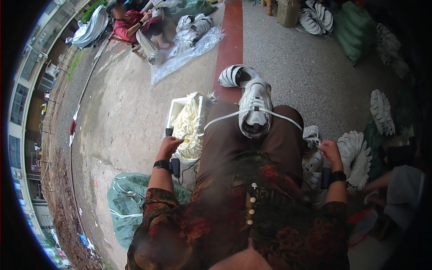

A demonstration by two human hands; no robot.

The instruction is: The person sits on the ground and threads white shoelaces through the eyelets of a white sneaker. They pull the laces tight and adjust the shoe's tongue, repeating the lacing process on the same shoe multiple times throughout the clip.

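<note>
A white and grey sneaker upper [255, 105] rests between my thighs, toe pointing away from me. A white shoelace [223, 118] threaded through it spreads to both sides and passes over my thighs. On the left, my left hand [170, 146] is closed in a pinch beside the white box, at that lace end's side. My right hand [330, 153] is closed too, out past my right thigh, on the other end's side. The lace right at the fingers is hard to make out. Just beyond the upper lies a stack of similar white uppers [231, 75].
A white box [177, 105] of cream laces [188, 123] stands by my left leg. Green sacks [123, 211] lie at left and far right [354, 31]. More uppers [353, 155] are piled at right. Another person [130, 24] sits far left by plastic sheeting [189, 56].
</note>
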